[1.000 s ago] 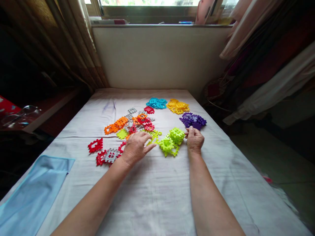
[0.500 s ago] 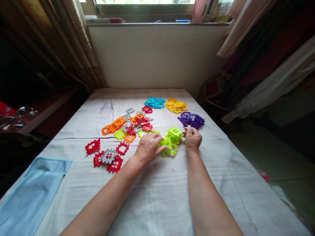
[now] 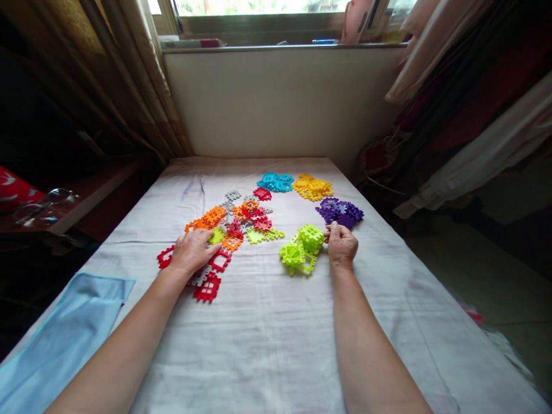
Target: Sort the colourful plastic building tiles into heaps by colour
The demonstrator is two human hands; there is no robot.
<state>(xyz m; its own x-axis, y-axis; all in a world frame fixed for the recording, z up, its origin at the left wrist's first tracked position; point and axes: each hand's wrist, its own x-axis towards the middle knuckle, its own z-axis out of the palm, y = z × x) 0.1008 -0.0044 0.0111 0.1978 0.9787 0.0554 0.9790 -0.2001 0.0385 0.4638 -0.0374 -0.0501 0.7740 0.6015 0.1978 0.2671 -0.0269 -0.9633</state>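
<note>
My left hand [image 3: 193, 252] reaches over the mixed pieces on the left, thumb and fingers apart. Its fingertips are at a lime-green toothed plastic building piece [image 3: 218, 235]; whether they touch it is unclear. Under and around this hand lie red pieces [image 3: 207, 288] and orange pieces [image 3: 213, 216]. My right hand [image 3: 342, 246] is closed, fingers curled and thumb on top, at the right side of a lime-green pile [image 3: 293, 256]. Anything inside that grip is hidden. Just beyond the right hand lies a purple pile [image 3: 339, 210].
Farther back are a blue pile [image 3: 275, 182] and a yellow pile [image 3: 313, 187]. Two lime pieces [image 3: 256, 236] lie mid-left among grey and red ones. A light blue cloth [image 3: 92, 305] covers the sheet's left edge. Glasses [image 3: 47, 208] rest on a side surface.
My left hand has moved left, away from the lime-green pile to the lime piece among the mixed ones. My right hand stays beside the pile. The view has shifted slightly.
</note>
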